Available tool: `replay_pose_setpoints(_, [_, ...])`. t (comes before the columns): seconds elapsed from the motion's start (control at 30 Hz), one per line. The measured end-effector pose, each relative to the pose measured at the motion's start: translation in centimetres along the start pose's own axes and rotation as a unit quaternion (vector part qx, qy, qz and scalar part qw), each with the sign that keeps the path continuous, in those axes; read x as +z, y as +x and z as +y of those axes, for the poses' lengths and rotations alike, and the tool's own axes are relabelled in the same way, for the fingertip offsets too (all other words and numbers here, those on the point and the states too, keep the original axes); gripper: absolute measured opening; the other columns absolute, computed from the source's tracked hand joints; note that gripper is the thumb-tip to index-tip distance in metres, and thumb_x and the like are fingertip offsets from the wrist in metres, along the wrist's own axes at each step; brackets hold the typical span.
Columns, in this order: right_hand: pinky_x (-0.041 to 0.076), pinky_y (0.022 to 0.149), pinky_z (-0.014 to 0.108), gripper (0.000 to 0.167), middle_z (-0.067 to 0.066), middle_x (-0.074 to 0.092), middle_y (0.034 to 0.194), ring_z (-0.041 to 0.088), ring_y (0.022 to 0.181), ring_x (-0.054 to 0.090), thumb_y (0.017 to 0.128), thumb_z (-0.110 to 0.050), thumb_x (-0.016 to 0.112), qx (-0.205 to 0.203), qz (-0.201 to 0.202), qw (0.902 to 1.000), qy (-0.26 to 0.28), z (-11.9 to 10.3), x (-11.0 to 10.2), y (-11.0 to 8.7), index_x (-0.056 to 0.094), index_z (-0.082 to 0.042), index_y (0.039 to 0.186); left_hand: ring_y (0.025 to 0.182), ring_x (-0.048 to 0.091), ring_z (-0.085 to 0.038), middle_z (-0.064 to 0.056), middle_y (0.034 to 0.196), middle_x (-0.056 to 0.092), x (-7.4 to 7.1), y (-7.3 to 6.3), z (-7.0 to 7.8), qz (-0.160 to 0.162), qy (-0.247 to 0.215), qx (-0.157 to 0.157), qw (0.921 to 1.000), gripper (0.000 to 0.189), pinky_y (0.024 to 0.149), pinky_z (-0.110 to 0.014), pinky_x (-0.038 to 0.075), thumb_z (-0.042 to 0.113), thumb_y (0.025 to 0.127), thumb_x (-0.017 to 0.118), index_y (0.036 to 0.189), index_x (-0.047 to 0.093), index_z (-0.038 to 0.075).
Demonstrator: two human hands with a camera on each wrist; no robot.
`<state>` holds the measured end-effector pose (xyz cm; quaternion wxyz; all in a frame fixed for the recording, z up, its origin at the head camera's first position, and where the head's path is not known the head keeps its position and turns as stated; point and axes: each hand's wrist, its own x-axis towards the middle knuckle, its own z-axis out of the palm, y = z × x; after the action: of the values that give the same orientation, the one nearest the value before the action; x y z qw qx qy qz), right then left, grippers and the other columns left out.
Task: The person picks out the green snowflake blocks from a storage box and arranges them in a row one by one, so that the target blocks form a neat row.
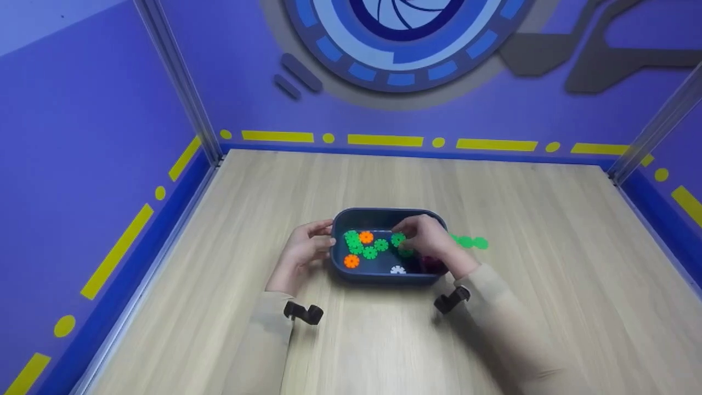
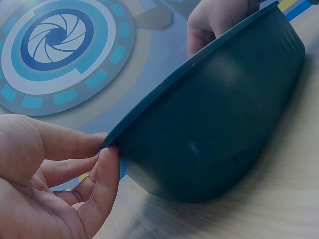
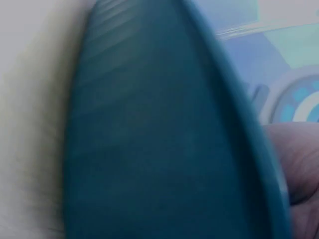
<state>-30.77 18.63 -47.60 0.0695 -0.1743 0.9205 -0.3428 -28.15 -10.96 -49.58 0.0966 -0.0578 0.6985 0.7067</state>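
A dark blue-grey plastic tub (image 1: 378, 278) stands on the table with notched snowflake discs inside. Several green discs (image 1: 370, 252) lie in its left and middle parts, beside two orange discs (image 1: 351, 261). Near the front wall sits a white disc (image 1: 398, 270), and something dark pink (image 1: 432, 264) shows under my right wrist. My left hand (image 2: 60, 174) pinches the tub's rim at the left end, thumb and fingertips at the edge. Reaching over the right side, my right hand (image 1: 425, 235) has its fingers down inside, pinching a green snowflake disc (image 1: 398, 239). The rim hides those fingertips in both wrist views.
A row of joined green discs (image 1: 473, 242) lies on the wooden table (image 1: 351, 340) just right of the tub, partly behind my right hand. Blue-purple panels (image 1: 241, 71) with yellow marks border the table at the back and sides.
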Motion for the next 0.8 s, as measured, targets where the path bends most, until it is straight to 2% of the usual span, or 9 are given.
replay_pose_setpoints(0.23, [0.058,0.089,0.042,0.035,0.016,0.075,0.108,0.024,0.094,0.067,0.085,0.0,0.077,0.005,-0.006,0.9982,0.059,0.2,-1.0,-0.7,0.075,-0.002,0.12,0.08,0.063,-0.014,-0.014,0.12,0.063,0.0,-0.1,0.1,-0.001,0.001,0.001,1.0,0.057,0.065,-0.028,0.057,-0.008,0.087,0.069,0.142,0.059,0.001])
replay_pose_setpoints(0.43, [0.058,0.092,0.037,0.04,0.018,0.073,0.119,0.025,0.103,0.066,0.088,-0.002,0.074,0.036,-0.006,0.9932,0.11,0.6,-1.8,-1.5,0.07,-0.001,0.128,0.082,0.063,-0.015,-0.013,0.119,0.064,0.0,-0.1,0.1,0.001,0.004,0.003,1.0,0.056,0.067,-0.029,0.058,-0.007,0.087,0.069,0.141,0.06,0.002])
replay_pose_setpoints(0.63, [0.058,0.082,0.021,0.042,0.021,0.072,0.121,0.016,0.099,0.067,0.088,-0.002,0.075,0.047,0.014,0.985,0.165,1.1,-2.8,-2.4,0.068,0.001,0.13,0.081,0.064,-0.014,-0.015,0.121,0.064,0.0,0.1,0.0,0.001,0.001,-0.002,1.0,0.057,0.066,-0.028,0.057,-0.009,0.087,0.069,0.142,0.059,0.002])
replay_pose_setpoints(0.8, [0.058,0.078,0.02,0.044,0.017,0.074,0.113,0.008,0.09,0.068,0.088,-0.006,0.076,0.052,0.027,0.9788,0.196,1.8,-3.5,-3.1,0.067,0.001,0.131,0.079,0.063,-0.013,-0.015,0.121,0.064,0.0,0.3,-0.2,0.001,-0.001,-0.003,1.0,0.057,0.064,-0.027,0.056,-0.009,0.087,0.069,0.142,0.059,0.001])
